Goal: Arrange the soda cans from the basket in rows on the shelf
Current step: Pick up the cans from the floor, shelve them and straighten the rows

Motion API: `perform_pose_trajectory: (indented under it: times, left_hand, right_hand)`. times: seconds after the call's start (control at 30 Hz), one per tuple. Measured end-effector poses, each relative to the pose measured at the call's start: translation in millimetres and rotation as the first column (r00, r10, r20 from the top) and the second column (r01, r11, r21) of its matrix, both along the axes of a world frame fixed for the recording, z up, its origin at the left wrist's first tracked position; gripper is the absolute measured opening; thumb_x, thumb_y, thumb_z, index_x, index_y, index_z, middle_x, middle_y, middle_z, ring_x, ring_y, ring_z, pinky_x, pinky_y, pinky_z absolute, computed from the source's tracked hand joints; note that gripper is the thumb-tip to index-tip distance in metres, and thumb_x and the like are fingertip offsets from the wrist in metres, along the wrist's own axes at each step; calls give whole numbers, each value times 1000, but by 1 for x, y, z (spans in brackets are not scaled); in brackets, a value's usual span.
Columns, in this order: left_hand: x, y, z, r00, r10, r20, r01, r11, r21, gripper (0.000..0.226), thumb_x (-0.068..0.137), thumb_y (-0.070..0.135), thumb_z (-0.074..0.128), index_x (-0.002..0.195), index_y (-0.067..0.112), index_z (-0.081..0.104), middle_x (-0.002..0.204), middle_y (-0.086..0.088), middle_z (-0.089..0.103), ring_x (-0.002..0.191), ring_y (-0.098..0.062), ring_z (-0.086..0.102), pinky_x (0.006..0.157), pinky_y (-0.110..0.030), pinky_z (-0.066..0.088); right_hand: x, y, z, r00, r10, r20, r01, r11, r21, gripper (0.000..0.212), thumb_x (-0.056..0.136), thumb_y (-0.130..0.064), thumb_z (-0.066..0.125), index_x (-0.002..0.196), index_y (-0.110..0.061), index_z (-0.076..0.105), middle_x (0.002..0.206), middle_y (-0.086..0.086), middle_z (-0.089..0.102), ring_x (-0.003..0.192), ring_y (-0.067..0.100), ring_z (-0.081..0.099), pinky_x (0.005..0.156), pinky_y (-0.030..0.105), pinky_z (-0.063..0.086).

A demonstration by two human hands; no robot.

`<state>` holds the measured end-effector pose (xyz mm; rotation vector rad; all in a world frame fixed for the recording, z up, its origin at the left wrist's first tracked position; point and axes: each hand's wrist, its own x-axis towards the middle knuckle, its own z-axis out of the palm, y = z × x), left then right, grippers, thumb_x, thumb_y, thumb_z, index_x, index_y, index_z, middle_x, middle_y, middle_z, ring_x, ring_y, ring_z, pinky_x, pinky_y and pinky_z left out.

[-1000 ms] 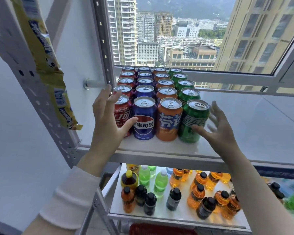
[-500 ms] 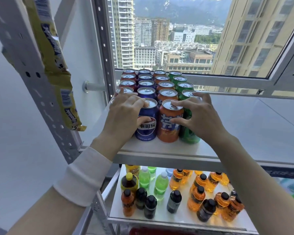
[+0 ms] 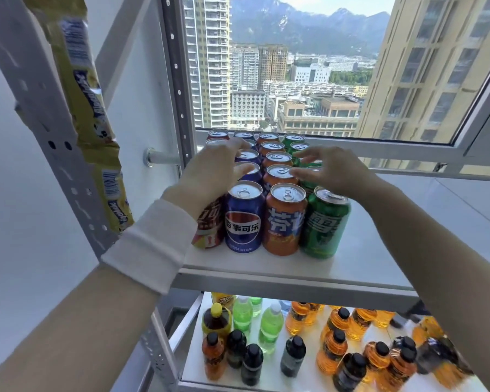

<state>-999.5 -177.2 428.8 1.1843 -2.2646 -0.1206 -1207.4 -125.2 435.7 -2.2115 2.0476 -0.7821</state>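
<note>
Soda cans stand in four rows on the white shelf [image 3: 359, 250], running back toward the window: red, blue, orange and green. At the front are a red can [image 3: 210, 224], a blue can [image 3: 243, 217], an orange can [image 3: 285, 219] and a green can [image 3: 324, 222]. My left hand [image 3: 212, 171] lies over the red and blue rows behind the front cans, fingers spread on the can tops. My right hand [image 3: 333, 172] reaches over the green row, fingertips touching tops of orange and green cans. Neither hand grips a can. No basket is in view.
A grey perforated metal upright [image 3: 48, 137] with a yellow wrapper [image 3: 94, 131] rises at the left. A lower shelf [image 3: 193, 360] holds several orange, green and dark bottles. A window frame [image 3: 408, 148] stands right behind the cans. The shelf's right part is bare.
Both hands have moved from the front cans farther back along the rows. The front four cans are now uncovered. The view has risen slightly.
</note>
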Motion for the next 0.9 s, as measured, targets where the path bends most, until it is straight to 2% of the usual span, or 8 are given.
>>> perform_pose_trajectory:
  times: [0.13, 0.23, 0.33, 0.4, 0.5, 0.67, 0.9]
  left_hand:
    - [-19, -30, 14, 970, 19, 242, -64, 982, 177, 51, 85, 42, 61, 129, 20, 49, 127, -6, 57, 113, -23, 54, 94, -35, 45]
    - [-26, -40, 16, 934, -25, 357, -53, 976, 210, 54, 83, 45, 63, 128, 18, 51, 128, -5, 55, 116, -23, 50, 88, -30, 39]
    - [-26, -45, 16, 932, -43, 361, -30, 981, 194, 54, 80, 45, 66, 125, 16, 54, 126, -5, 55, 109, -18, 50, 85, -28, 37]
    - [-24, -48, 16, 927, -72, 368, -5, 979, 205, 52, 78, 45, 69, 120, 16, 58, 117, -2, 56, 97, -13, 46, 79, -25, 36]
    - [-22, -51, 16, 928, -104, 358, 28, 977, 213, 49, 75, 41, 72, 115, 17, 60, 106, 1, 56, 94, -13, 49, 77, -24, 35]
    - [-21, -54, 20, 925, -132, 357, 55, 975, 217, 53, 76, 39, 72, 121, 14, 58, 115, -2, 61, 90, -10, 48, 78, -23, 36]
    - [-21, -53, 24, 895, -152, 419, 59, 972, 227, 57, 76, 42, 71, 121, 11, 58, 115, -4, 60, 93, -14, 52, 82, -28, 44]
  right_hand:
    - [5, -33, 9, 980, 19, -197, 17, 983, 181, 58, 80, -52, 62, 124, -16, 57, 121, 4, 63, 112, 22, 55, 90, 31, 39]
    - [5, -46, 7, 958, 51, -283, 19, 971, 240, 62, 76, -57, 62, 120, -14, 62, 121, 5, 63, 113, 24, 54, 97, 34, 40]
    - [4, -53, 4, 962, 70, -264, -2, 968, 252, 63, 72, -59, 65, 114, -12, 65, 114, 8, 66, 107, 26, 57, 94, 39, 45]
    - [3, -57, 1, 965, 79, -248, -17, 969, 245, 68, 69, -61, 66, 114, -10, 65, 114, 10, 66, 107, 27, 58, 94, 41, 45]
    - [-1, -59, -1, 976, 105, -193, -57, 970, 235, 73, 69, -59, 67, 111, 0, 64, 114, 18, 65, 106, 33, 58, 92, 46, 46]
    - [-4, -57, 1, 981, 129, -144, -94, 969, 229, 77, 65, -58, 69, 109, 5, 62, 114, 23, 62, 106, 38, 57, 92, 49, 46]
    - [-5, -57, 1, 979, 172, -111, -140, 958, 249, 77, 67, -57, 69, 111, 5, 60, 117, 24, 60, 108, 40, 55, 93, 51, 44]
